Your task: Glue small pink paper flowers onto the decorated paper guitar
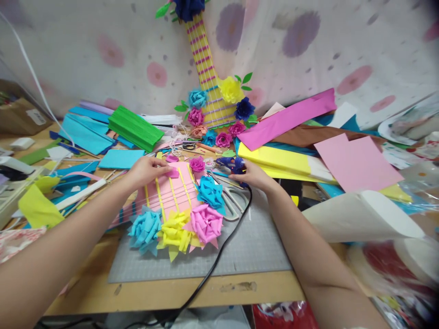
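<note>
My left hand (149,171) reaches over the pink paper guitar body (167,188), its fingertips closed on a small magenta paper piece (173,172). Yellow strips and thin strings cross the guitar body. Along its lower edge sit a blue paper flower (145,230), a yellow paper flower (176,231) and a pink paper flower (206,223); another blue flower (210,193) is at its right side. To the right, my right hand (255,176) is wrapped round a dark blue hot glue gun (230,163), nozzle pointing left. A small magenta flower (197,164) lies between the hands.
Scissors (233,203) lie on the grey cutting mat (250,256), beside the black cord (222,251). A yellow paper guitar neck (206,68) leans at the back. Green crepe paper (133,128) lies left; yellow paper (277,160) and a white roll (363,217) are right.
</note>
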The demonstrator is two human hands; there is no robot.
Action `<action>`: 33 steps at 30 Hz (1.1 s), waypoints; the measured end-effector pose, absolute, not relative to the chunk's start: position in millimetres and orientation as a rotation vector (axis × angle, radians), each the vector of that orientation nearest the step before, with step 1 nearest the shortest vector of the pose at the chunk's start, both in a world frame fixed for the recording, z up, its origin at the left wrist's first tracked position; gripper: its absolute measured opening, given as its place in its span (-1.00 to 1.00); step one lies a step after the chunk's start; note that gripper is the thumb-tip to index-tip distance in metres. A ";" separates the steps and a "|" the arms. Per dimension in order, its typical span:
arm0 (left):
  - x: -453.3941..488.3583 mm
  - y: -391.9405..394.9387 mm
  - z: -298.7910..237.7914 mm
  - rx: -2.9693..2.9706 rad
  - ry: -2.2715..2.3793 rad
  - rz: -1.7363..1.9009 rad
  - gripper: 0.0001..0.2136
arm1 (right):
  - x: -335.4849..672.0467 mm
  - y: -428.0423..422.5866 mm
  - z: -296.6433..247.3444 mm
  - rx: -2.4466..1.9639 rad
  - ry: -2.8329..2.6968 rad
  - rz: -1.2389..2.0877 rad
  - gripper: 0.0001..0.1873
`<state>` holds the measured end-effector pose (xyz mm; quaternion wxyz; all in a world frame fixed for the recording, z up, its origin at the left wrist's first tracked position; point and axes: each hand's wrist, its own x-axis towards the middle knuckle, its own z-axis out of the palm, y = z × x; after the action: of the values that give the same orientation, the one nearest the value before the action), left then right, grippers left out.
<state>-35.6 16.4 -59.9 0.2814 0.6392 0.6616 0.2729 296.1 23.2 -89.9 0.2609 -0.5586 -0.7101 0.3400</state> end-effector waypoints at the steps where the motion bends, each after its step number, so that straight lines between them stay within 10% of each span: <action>1: -35.6 15.8 -59.2 1.699 1.786 0.735 -0.78 | 293.6 23.8 -92.3 -1.539 -1.909 0.895 -0.45; 33: 21.9 -23.2 -49.2 1.482 1.542 0.897 -0.82 | 270.9 -5.9 -58.3 -1.103 -2.058 0.946 -0.56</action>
<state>21.9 -23.2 -49.2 0.3999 0.5856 0.6096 0.3544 270.9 -5.9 -58.3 0.3062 -0.4167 -0.7777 0.3574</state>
